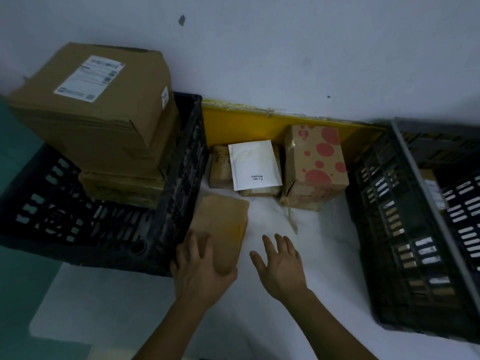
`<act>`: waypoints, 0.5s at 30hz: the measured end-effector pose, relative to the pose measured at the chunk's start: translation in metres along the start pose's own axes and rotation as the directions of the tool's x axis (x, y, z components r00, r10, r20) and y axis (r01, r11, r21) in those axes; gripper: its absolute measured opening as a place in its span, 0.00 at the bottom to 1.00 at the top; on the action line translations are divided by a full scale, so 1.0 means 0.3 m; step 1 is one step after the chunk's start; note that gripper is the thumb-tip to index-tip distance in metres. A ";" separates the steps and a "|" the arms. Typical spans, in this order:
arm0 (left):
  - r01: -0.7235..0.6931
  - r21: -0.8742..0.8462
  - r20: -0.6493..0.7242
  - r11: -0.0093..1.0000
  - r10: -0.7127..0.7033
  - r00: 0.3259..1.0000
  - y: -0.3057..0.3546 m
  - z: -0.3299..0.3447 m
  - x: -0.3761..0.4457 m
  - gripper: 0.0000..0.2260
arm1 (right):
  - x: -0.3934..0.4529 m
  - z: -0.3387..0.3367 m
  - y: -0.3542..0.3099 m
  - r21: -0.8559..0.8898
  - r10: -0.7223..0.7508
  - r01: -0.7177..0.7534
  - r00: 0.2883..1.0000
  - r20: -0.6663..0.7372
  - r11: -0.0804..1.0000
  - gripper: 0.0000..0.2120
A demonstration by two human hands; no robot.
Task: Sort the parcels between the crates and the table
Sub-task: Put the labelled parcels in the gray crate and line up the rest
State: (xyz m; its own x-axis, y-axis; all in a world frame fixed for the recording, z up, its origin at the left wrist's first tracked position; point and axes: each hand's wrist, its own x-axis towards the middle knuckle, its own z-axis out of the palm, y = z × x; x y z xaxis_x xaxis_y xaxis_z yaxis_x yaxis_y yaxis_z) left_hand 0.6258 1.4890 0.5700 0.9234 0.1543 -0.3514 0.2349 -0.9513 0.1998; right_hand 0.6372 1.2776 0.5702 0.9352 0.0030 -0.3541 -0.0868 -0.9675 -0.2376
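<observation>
A flat brown paper parcel lies on the white table beside the left black crate. My left hand holds its near end, thumb under the near right corner and fingers on top. My right hand hovers open to the right of it, fingers spread, holding nothing. Against the yellow board stand a white padded envelope, a small brown box behind it and a red-dotted carton. The left crate holds a large labelled carton stacked on a flatter box.
A second black crate stands at the right with a parcel partly seen inside. The yellow board leans on the pale wall behind the parcels. A teal floor shows at the left past the table's edge.
</observation>
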 end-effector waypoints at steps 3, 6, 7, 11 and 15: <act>0.066 -0.275 0.071 0.959 -0.048 0.996 -0.042 -0.036 -0.042 0.52 | -0.051 0.009 -0.025 0.132 0.088 -0.084 0.996 -0.025 0.988 0.39; 0.072 -0.684 0.095 0.726 -0.009 0.995 -0.066 -0.086 -0.065 0.48 | -0.111 -0.016 -0.056 0.460 0.159 -0.126 0.987 -0.032 0.879 0.40; 0.065 -0.783 0.098 0.618 0.020 0.995 -0.067 -0.099 -0.068 0.46 | -0.131 -0.032 -0.066 0.585 0.174 -0.132 0.985 -0.015 0.800 0.41; 0.108 -0.962 0.154 0.251 0.173 0.973 -0.064 -0.134 -0.073 0.32 | -0.204 -0.113 -0.116 0.906 0.103 -0.172 0.984 0.143 0.387 0.43; 0.146 -0.979 0.179 0.142 0.251 0.951 -0.062 -0.140 -0.087 0.28 | -0.253 -0.186 -0.142 0.964 -0.054 -0.163 0.982 0.178 0.212 0.39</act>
State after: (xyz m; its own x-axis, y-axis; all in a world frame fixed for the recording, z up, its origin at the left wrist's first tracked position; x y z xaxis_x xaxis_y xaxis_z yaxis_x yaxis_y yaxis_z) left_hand 0.6101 1.5138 0.6138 0.8833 -0.1401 -0.4475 0.4656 0.1487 0.8724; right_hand 0.5891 1.3043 0.6579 0.8623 0.1004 -0.4964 -0.5018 0.0379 -0.8641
